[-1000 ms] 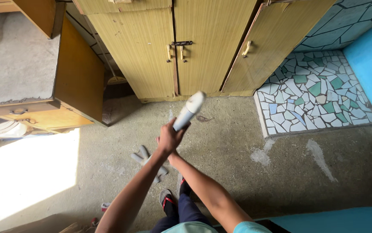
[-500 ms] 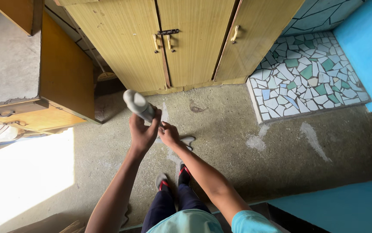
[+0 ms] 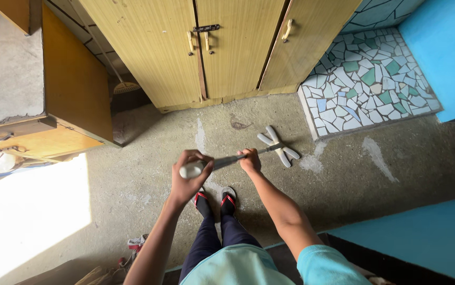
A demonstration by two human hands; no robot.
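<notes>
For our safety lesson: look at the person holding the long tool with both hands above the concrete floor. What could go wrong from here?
1. The cross-shaped head swings close to the wooden cupboard doors and could knock them.
2. The tool hangs right above the sandalled feet; a slip from the left hand or right hand might drop it on the toes.
3. The concrete floor looks rough and patchy, so footing may be unsure.
</notes>
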